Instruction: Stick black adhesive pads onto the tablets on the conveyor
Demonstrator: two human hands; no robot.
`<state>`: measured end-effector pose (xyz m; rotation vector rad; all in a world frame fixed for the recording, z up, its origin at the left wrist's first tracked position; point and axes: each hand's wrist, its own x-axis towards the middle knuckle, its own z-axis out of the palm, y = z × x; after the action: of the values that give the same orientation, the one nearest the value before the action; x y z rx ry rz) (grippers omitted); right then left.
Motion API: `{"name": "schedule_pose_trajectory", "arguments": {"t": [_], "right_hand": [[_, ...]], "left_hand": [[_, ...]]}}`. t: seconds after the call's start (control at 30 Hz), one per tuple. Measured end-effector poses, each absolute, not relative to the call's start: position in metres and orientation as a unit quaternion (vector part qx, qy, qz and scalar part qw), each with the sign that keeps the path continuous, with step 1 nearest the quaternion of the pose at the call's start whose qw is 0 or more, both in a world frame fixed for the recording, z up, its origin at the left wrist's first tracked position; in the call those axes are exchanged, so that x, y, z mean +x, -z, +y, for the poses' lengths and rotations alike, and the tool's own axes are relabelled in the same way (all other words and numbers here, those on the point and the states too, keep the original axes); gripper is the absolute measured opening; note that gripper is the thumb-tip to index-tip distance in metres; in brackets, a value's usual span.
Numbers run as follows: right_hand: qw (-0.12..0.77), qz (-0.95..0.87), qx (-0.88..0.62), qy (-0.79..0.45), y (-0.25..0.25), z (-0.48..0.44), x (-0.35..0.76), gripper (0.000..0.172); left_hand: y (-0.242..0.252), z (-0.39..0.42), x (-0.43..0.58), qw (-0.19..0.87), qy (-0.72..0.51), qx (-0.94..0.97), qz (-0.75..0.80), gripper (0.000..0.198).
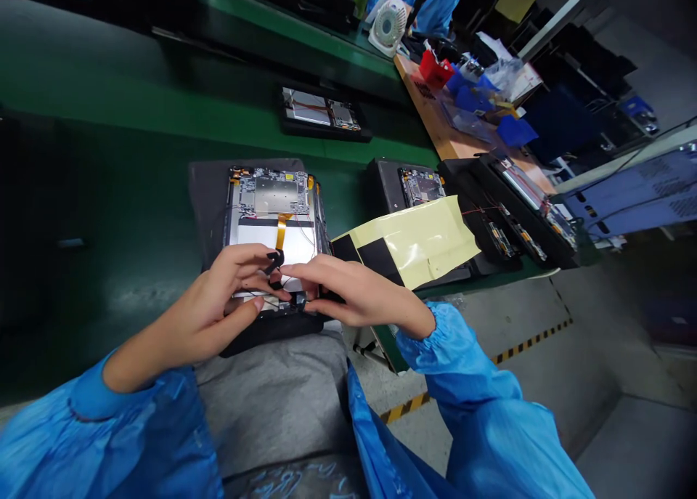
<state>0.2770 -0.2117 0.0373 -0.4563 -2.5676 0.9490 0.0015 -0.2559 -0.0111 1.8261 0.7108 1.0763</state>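
Head view. The left hand (pixel 213 304) is curled over the lower part of an opened tablet (pixel 272 223), with its fingertips closed on a small black clip (pixel 275 261). The right hand (pixel 353 292) is extended from the opposite side, its fingertips (pixel 310 304) at a small black connector (pixel 297 302) on the tablet's lower edge; whether it grips is not determinable. An amber flex cable (pixel 281 232) runs down the tablet's exposed interior toward the clip, below a metal shield plate (pixel 275 196). The tablet lies face down on a dark grey mat (pixel 208 201) on a green conveyor belt (pixel 163 114).

Just right of the tablet lies a sheet of yellow protective film (pixel 414 241) with black patches. Beyond it are two further opened tablets (pixel 321 112) (pixel 420 187). A wooden tabletop (pixel 440 132) at upper right carries a red bin (pixel 435 69) and blue trays (pixel 473 98). A white desk fan (pixel 388 25) stands at the far end of the belt. Blue sleeves (pixel 468 368) cover both forearms.
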Motion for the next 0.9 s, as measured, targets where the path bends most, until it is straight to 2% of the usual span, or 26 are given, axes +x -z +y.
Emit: {"name": "schedule_pose_trajectory", "arguments": {"t": [0.13, 0.3, 0.43, 0.53, 0.63, 0.73, 0.8, 0.9], "right_hand": [[0.171, -0.927, -0.157, -0.295, -0.033, -0.209, 0.278, 0.054], [0.217, -0.944, -0.162, -0.190, -0.026, -0.219, 0.279, 0.052], [0.276, -0.935, -0.168, -0.145, -0.029, -0.233, 0.280, 0.052], [0.308, -0.926, -0.171, -0.138, -0.028, -0.244, 0.281, 0.063], [0.315, -0.921, -0.184, -0.135, -0.020, -0.253, 0.283, 0.068], [0.305, -0.927, -0.175, -0.132, -0.014, -0.255, 0.284, 0.063], [0.302, -0.928, -0.166, -0.142, -0.012, -0.255, 0.284, 0.060], [0.320, -0.906, -0.179, -0.211, -0.013, -0.253, 0.281, 0.070]], "left_hand": [[0.011, -0.254, 0.004, 0.458, -0.455, 0.710, 0.283, 0.073], [0.010, -0.253, 0.010, 0.456, -0.464, 0.703, 0.287, 0.085], [0.008, -0.254, 0.013, 0.422, -0.470, 0.710, 0.312, 0.084], [0.008, -0.255, 0.013, 0.409, -0.459, 0.721, 0.319, 0.083], [0.007, -0.255, 0.013, 0.407, -0.456, 0.724, 0.321, 0.081], [0.008, -0.255, 0.012, 0.411, -0.454, 0.722, 0.321, 0.079], [0.009, -0.254, 0.012, 0.423, -0.449, 0.718, 0.324, 0.078], [0.009, -0.254, 0.011, 0.439, -0.441, 0.709, 0.332, 0.075]]}}
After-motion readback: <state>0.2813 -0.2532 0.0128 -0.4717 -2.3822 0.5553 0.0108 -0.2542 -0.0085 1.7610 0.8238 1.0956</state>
